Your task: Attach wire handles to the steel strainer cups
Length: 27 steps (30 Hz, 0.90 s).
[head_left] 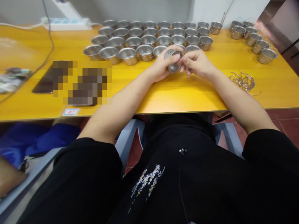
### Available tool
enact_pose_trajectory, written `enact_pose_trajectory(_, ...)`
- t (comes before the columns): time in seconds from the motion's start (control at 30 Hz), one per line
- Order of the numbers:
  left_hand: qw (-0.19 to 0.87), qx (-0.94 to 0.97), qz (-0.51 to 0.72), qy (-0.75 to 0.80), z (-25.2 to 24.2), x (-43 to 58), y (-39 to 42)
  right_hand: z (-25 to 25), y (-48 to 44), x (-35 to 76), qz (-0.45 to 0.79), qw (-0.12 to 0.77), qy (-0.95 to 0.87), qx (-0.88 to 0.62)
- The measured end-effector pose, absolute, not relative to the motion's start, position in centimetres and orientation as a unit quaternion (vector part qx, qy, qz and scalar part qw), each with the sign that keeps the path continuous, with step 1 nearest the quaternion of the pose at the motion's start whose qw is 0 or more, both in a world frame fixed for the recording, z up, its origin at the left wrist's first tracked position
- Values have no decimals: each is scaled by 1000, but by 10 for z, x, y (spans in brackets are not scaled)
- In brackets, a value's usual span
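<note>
My left hand (163,64) is wrapped round a small perforated metal cup (174,66), which is tilted so that its holes face up towards me. At the right side of this cup, my right hand (198,63) has its thumb and fingers pinched together. What sits between those fingertips is too small to make out. Both hands are above the yellow table (177,99), just in front of rows of similar metal cups (128,56). A tangled pile of thin bent metal wires (244,82) lies beside my right forearm.
More cups, some with wire handles, form a group at the right (267,56). On the left are a dark phone (44,83), a pixelated item (87,88), a power strip (67,25) and a hanging cable (49,34). Another person's arm (10,177) shows at lower left.
</note>
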<state>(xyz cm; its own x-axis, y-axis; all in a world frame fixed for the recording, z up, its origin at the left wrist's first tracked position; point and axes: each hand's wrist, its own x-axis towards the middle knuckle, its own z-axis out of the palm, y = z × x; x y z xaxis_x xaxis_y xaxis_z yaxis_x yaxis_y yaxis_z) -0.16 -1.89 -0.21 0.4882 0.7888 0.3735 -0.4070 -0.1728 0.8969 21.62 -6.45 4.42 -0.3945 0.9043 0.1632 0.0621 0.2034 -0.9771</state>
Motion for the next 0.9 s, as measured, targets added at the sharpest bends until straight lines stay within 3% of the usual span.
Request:
enact_pose_trajectory(0.23, 695, 554, 421, 180, 4, -10, -23, 47, -68, 216, 533, 417, -632, -378)
enact_pose_trajectory(0.9, 671, 554, 447, 205, 7, -5, -38, 48, -73, 214, 536, 391, -649, -373)
